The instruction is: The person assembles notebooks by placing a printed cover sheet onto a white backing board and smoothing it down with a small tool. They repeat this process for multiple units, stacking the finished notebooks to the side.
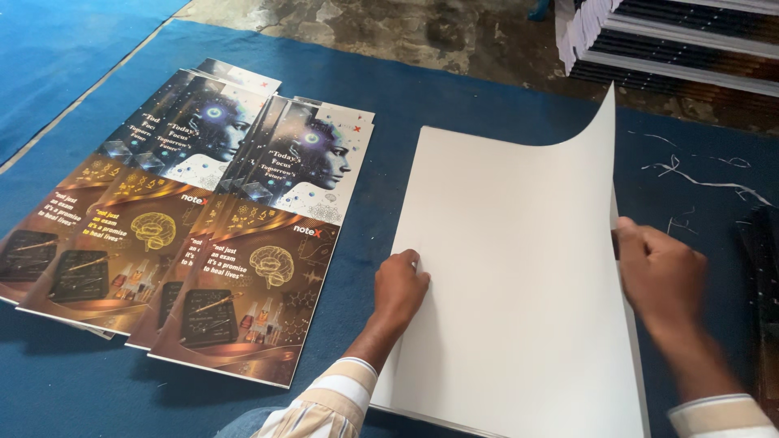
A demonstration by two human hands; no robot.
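Left hand (399, 285) curled loosely, knuckles down, pressing on the left edge of a stack of large white sheets (503, 324); it grips nothing, just rests there. Right hand (659, 272) closed on the right edge of the top white sheet (519, 203), fingers wrapped over the edge, thumb side hidden. That top sheet is lifted and curling up at its far right corner, the rest of it lying over the stack. Stack sits on the blue-covered desk (389, 97), right of centre, near edge close to the person. Striped sleeve (333, 397) on the left arm, light cuff on the right.

Left of the stack, apart from it: two fanned piles of printed covers (243, 251), each overlapping, showing a blue-toned head graphic on the upper half and a gold brain graphic on the lower half. Far right top: another stack of dark-edged sheets (673, 40), beyond the desk cover. Thin paper trimmings (698, 178) scattered on the blue cover to the right of the lifted sheet. Dark object at far right edge, too blurred to tell.
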